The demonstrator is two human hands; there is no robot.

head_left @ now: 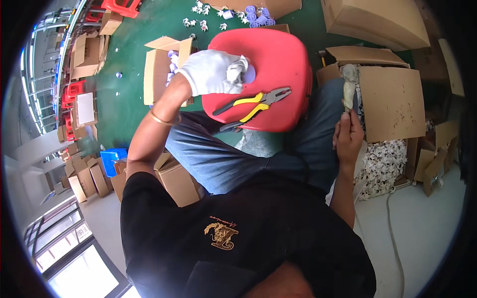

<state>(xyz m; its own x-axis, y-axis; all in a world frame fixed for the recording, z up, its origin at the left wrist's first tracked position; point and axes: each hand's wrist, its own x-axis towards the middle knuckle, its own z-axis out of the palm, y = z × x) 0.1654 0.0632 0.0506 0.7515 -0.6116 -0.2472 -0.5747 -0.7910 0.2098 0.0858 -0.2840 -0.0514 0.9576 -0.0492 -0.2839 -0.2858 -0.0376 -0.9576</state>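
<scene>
My left hand [211, 72], in a white glove, is closed over the red stool [283, 54]. Its fingers grip a lavender plastic piece [249, 75], mostly hidden by the glove. A pair of pliers [256, 105] with yellow and black handles lies across the near side of the stool, jaws pointing right. My bare right hand [349, 134] is wrapped around the lower end of a stick-like tool [350, 89]. Pale wrapping covers that tool, and its far end is thicker and rounded. It stands upright in the picture, beside my right knee and a carton.
An open carton [156, 74] with lavender pieces stands left of the stool. More lavender cups [258, 17] and white star-shaped parts [203, 25] lie on the green floor beyond. At right, a carton flap [392, 104] rises above a heap of white parts [382, 166].
</scene>
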